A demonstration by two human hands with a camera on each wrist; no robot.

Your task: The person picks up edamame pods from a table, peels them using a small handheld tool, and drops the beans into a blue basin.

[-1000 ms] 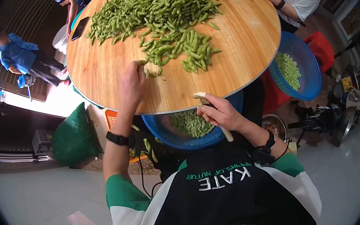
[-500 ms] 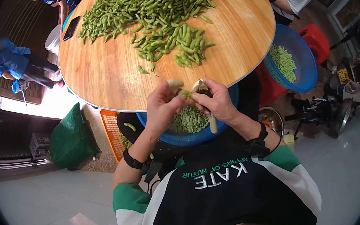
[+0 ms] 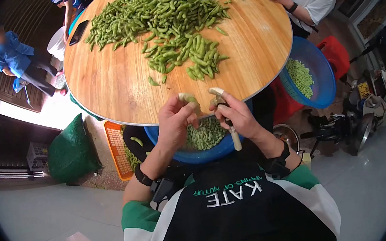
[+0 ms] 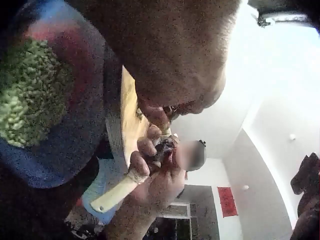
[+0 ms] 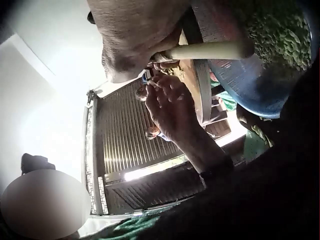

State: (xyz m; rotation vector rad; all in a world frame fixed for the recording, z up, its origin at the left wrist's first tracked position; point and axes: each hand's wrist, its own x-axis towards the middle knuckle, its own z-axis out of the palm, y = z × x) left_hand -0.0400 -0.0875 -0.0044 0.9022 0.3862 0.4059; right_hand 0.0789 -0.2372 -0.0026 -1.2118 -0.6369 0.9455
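The left hand (image 3: 172,121) is at the near edge of the round wooden table (image 3: 113,86), pinching a green pod (image 3: 191,99) between thumb and fingers. Just to its right, the right hand (image 3: 239,119) has its fingers curled round a tool with a pale handle (image 3: 236,140); the tool's working end is hidden. A pale cover shows on a fingertip of each hand. Below both hands sits a blue basin of shelled beans (image 3: 205,135). In the left wrist view the handle (image 4: 116,195) juts out from the right hand (image 4: 162,185).
A large heap of pods (image 3: 161,7) covers the table's far part, with a phone (image 3: 78,32) at its left. Another blue basin (image 3: 321,75) stands at the right, an orange basket (image 3: 117,148) at the lower left. Other people are around the table.
Over the last second the left hand came back from the pods on the table to beside the right hand with a pod. Since half a second ago the hands have moved slightly apart.
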